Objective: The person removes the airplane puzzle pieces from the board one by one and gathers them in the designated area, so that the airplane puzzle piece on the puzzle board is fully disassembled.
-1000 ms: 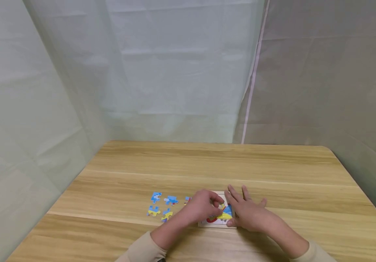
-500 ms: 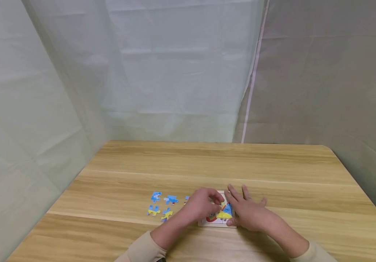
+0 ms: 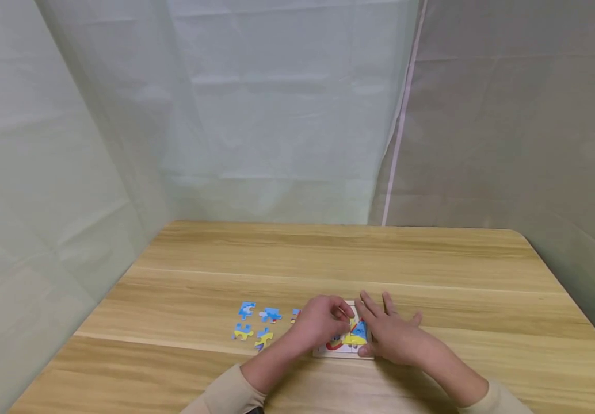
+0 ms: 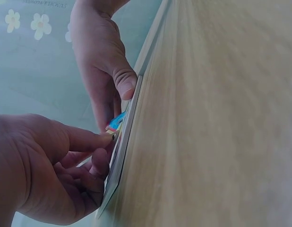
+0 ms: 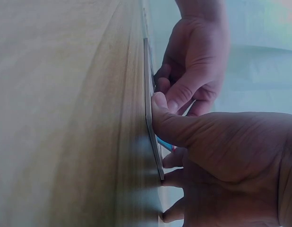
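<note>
A small wooden puzzle board lies on the table with a picture in red, yellow and blue on it. Over its left part, my left hand has curled fingers. In the left wrist view, the index finger and thumb of that hand pinch a small yellow-edged jigsaw piece at the board's face, mostly hidden by the fingers. My right hand rests on the board's right side with fingers spread, its thumb on the near rim. A blue and yellow piece lies beside it on the board.
To the left of the board lie several loose jigsaw pieces, among them a blue one, a blue and yellow one and a yellow one. Another piece is partly hidden by my left hand. Pale curtains hang behind the wooden table.
My left fingers have shifted very slightly over the board, and the yellow at their tips now sits lower against the picture. My right hand has stayed in place.
</note>
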Available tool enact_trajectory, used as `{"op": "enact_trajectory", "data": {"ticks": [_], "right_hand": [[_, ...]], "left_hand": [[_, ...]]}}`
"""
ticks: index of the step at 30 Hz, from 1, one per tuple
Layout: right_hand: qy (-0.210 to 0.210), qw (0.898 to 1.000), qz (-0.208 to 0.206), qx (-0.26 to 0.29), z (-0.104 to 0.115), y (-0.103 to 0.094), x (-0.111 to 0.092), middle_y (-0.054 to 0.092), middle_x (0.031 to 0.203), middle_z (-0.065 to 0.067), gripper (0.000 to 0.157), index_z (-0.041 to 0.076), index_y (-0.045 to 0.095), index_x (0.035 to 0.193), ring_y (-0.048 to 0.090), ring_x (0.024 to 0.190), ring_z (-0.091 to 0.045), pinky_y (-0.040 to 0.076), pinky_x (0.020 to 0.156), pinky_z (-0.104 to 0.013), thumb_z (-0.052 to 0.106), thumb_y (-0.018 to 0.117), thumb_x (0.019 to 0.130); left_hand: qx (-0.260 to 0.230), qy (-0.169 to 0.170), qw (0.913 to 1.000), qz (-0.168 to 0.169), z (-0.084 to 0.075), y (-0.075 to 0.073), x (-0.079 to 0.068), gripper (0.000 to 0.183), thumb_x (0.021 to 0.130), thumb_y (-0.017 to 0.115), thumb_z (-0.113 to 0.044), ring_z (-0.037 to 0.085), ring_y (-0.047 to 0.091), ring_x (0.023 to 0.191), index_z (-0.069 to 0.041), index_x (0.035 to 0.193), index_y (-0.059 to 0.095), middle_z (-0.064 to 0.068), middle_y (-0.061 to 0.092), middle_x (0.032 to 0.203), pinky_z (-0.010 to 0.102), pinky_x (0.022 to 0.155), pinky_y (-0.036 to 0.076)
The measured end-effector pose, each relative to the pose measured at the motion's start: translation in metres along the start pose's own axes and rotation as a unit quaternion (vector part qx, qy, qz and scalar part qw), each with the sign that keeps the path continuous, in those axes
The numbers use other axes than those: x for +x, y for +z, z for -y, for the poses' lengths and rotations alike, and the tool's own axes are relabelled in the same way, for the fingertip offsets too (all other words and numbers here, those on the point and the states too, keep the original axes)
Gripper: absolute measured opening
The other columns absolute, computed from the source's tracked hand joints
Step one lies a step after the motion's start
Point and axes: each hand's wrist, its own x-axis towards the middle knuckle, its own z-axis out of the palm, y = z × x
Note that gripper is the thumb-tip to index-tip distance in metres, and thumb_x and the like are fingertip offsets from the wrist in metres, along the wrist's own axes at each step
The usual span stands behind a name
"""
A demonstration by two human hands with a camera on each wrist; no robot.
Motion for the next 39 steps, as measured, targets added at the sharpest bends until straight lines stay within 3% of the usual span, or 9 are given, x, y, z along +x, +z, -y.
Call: {"op": "enact_trajectory", "data": {"ticks": [20,28,39], "right_hand": [[-0.001,1.0,-0.014,0.001,0.001,-0.001,-0.002,0.025,0.165,-0.01,0.097,0.007,0.033,0.157,0.016,0.147,-0.052,0.017,0.081,-0.092,0.048,0.078,0.081],[0.003,1.0,-0.01,-0.003,0.0,0.001,0.0,0.023,0.166,-0.01,0.098,0.007,0.031,0.158,0.015,0.147,-0.052,0.016,0.081,-0.092,0.048,0.077,0.082],[0.01,1.0,-0.006,0.004,0.0,0.001,-0.002,0.019,0.167,-0.01,0.098,0.007,0.03,0.158,0.012,0.148,-0.05,0.013,0.084,-0.092,0.046,0.077,0.082]], "left_hand": [[-0.026,-0.016,0.9995,-0.002,0.0,-0.003,-0.001,0.016,0.087,0.073,0.002,0.014,0.056,0.069,-0.013,0.091,0.07,-0.002,0.063,0.079,0.027,0.057,0.044],[-0.012,-0.015,0.9997,-0.013,0.009,-0.02,-0.006,0.011,0.086,0.075,-0.003,0.015,0.058,0.074,-0.011,0.092,0.072,-0.002,0.065,0.079,0.029,0.065,0.046],[0.008,-0.026,0.9995,-0.019,0.025,-0.049,-0.027,0.011,0.085,0.075,-0.004,0.015,0.057,0.077,-0.011,0.093,0.073,-0.004,0.065,0.081,0.032,0.071,0.046]]}}
